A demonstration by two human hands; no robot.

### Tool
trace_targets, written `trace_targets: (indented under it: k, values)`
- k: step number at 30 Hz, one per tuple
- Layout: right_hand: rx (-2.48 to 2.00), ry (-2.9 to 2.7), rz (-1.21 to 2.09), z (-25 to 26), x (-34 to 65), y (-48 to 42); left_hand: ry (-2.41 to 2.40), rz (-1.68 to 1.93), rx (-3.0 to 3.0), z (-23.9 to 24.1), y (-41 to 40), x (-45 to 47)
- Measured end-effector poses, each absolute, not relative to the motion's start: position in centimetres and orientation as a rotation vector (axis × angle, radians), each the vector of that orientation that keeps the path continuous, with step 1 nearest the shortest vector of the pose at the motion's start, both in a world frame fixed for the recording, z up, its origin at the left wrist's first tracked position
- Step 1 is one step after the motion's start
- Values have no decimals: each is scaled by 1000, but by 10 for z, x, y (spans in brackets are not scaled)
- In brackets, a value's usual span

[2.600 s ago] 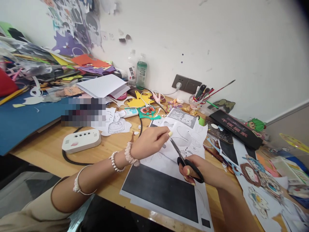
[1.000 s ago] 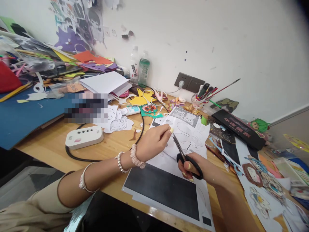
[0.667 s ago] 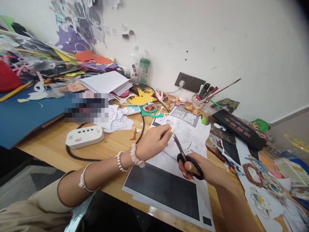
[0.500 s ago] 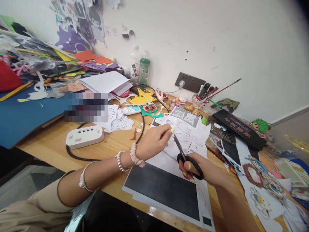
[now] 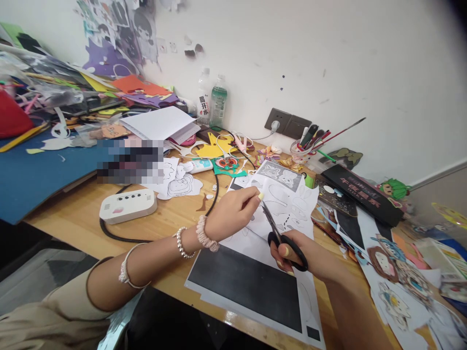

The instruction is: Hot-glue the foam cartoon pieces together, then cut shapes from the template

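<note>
My right hand [image 5: 290, 253] grips a pair of black-handled scissors [image 5: 272, 218], fingers through the loops, the blades pointing up and left. The tips end at the pinched thumb and forefinger of my left hand [image 5: 237, 206]. What those fingers hold is too small and hidden to make out. Below both hands lies a printed sheet with line drawings [image 5: 275, 201], with two grey animal faces along its top. Under it is a paper with a large black rectangle [image 5: 244, 282], near the table's front edge.
A white power strip-like box [image 5: 127, 206] sits at left on the wooden table [image 5: 175, 214]. Behind are two bottles [image 5: 219, 102] and yellow paper scraps [image 5: 215, 146]. To the right stand a pen holder [image 5: 301, 153], a long black box [image 5: 361, 194] and coloured cut-outs [image 5: 397, 272].
</note>
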State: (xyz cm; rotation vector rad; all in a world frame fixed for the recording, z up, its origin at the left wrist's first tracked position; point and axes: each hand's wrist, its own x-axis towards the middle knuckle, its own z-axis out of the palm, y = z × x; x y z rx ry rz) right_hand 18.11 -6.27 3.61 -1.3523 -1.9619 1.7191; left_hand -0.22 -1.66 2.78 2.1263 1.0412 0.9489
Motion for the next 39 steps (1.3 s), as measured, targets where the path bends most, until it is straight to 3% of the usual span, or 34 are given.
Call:
trace_targets:
  k: [39]
  values:
    - [-1352, -1852, 1688, 31, 174, -64, 1097, 1009, 2018, 23, -20, -1]
